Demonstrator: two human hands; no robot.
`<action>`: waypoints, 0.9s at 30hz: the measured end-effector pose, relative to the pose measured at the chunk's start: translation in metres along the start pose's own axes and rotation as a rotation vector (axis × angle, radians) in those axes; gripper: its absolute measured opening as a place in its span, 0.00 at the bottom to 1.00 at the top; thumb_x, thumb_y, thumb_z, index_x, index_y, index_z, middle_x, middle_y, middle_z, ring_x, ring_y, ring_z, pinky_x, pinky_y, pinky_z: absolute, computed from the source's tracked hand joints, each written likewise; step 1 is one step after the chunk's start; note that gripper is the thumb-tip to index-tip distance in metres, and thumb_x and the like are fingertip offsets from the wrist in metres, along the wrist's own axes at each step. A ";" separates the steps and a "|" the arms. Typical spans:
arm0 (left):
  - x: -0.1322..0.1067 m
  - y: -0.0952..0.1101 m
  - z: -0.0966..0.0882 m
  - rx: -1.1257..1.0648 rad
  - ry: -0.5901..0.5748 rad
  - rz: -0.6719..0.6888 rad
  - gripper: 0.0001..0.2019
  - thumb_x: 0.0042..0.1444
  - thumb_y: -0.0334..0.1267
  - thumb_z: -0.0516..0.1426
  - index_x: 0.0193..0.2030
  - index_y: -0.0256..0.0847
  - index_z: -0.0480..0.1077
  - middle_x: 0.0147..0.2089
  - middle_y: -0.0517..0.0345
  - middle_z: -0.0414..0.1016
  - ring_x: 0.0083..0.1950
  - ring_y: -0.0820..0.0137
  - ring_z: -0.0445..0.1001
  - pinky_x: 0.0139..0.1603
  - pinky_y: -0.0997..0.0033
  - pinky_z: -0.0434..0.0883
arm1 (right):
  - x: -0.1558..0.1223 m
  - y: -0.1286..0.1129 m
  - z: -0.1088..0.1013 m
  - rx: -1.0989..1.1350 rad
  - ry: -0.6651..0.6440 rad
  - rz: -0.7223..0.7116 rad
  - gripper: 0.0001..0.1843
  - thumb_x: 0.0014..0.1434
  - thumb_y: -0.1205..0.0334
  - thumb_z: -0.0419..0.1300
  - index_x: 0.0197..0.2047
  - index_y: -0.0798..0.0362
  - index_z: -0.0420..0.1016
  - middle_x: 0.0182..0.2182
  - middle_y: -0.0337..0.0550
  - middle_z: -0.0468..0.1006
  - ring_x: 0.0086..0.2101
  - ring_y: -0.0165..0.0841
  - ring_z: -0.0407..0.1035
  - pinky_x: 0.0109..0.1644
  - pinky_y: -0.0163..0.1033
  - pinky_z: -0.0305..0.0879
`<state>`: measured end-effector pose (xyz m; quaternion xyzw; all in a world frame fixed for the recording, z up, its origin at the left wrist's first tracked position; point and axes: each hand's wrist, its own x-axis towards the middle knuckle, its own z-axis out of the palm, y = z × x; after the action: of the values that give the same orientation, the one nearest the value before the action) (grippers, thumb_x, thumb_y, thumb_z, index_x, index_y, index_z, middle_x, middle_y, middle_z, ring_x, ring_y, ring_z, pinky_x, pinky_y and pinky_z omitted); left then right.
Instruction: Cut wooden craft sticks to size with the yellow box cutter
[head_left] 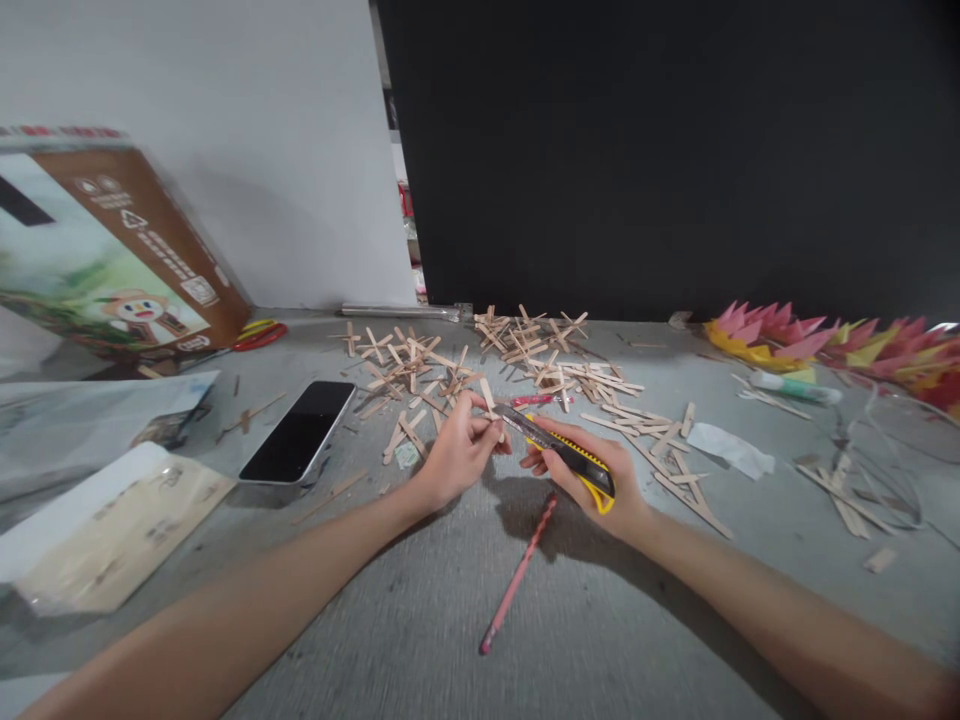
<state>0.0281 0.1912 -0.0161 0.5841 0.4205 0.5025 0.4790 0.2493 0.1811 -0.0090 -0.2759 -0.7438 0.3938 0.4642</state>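
Observation:
Between the thumb and fingers of my left hand [459, 452] a small wooden craft stick [488, 394] is pinched, standing nearly upright. My right hand [611, 470] is wrapped round a yellow and black utility knife [574, 452]. The knife's blade points left, its tip at or very close to the stick; whether it touches I cannot tell. Below the hands a pink twisted pencil [519, 575] lies slantwise on the grey table [390, 640]. Just beyond the hands spread piles of craft sticks [409, 360], many of them crossed over one another.
A phone [300, 432] and a plastic packet [124, 525] lie on the left, with a printed box [120, 250] and scissors [260, 335] behind. At right are loose sticks [686, 470], a white paper scrap [731, 450], a glue stick [795, 388] and pink-yellow folded paper [780, 335].

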 end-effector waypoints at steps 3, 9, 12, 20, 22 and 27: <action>0.000 0.001 0.001 0.006 0.010 0.004 0.16 0.67 0.48 0.58 0.46 0.46 0.53 0.30 0.64 0.78 0.32 0.71 0.78 0.39 0.70 0.73 | -0.002 -0.010 0.009 0.050 0.054 0.048 0.20 0.69 0.60 0.62 0.63 0.52 0.74 0.41 0.48 0.85 0.38 0.39 0.83 0.44 0.45 0.84; -0.001 0.004 0.002 0.004 0.027 0.011 0.17 0.67 0.50 0.59 0.45 0.46 0.54 0.29 0.64 0.77 0.31 0.71 0.77 0.40 0.69 0.73 | -0.007 -0.018 0.022 0.184 0.108 0.101 0.20 0.69 0.59 0.62 0.62 0.49 0.74 0.47 0.50 0.84 0.41 0.40 0.83 0.42 0.46 0.85; -0.002 0.003 0.002 0.000 0.010 0.022 0.17 0.68 0.51 0.58 0.45 0.46 0.53 0.30 0.63 0.77 0.32 0.70 0.78 0.41 0.68 0.74 | -0.007 -0.018 0.022 0.245 0.121 0.140 0.19 0.70 0.57 0.61 0.62 0.49 0.73 0.46 0.50 0.84 0.42 0.42 0.83 0.41 0.47 0.85; 0.000 0.003 0.003 -0.032 0.026 -0.018 0.15 0.66 0.44 0.60 0.46 0.45 0.55 0.30 0.63 0.77 0.32 0.70 0.78 0.40 0.68 0.74 | -0.004 -0.018 0.019 0.289 0.057 0.196 0.19 0.72 0.53 0.58 0.62 0.49 0.72 0.43 0.49 0.85 0.43 0.43 0.83 0.41 0.48 0.84; 0.001 0.004 0.002 0.002 0.063 -0.021 0.15 0.66 0.44 0.59 0.46 0.45 0.54 0.28 0.64 0.78 0.30 0.70 0.77 0.39 0.69 0.73 | -0.005 -0.016 0.017 0.256 0.106 0.148 0.19 0.71 0.54 0.59 0.62 0.49 0.72 0.43 0.48 0.85 0.40 0.41 0.83 0.40 0.47 0.83; 0.002 0.006 0.001 0.032 0.039 -0.014 0.16 0.67 0.48 0.58 0.46 0.44 0.55 0.29 0.62 0.80 0.32 0.70 0.78 0.41 0.68 0.72 | -0.006 -0.006 0.012 0.079 0.175 0.072 0.19 0.70 0.57 0.61 0.61 0.49 0.74 0.40 0.47 0.84 0.34 0.36 0.81 0.38 0.43 0.81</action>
<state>0.0294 0.1915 -0.0103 0.5786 0.4418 0.5038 0.4650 0.2407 0.1690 -0.0096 -0.3171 -0.6739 0.4139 0.5234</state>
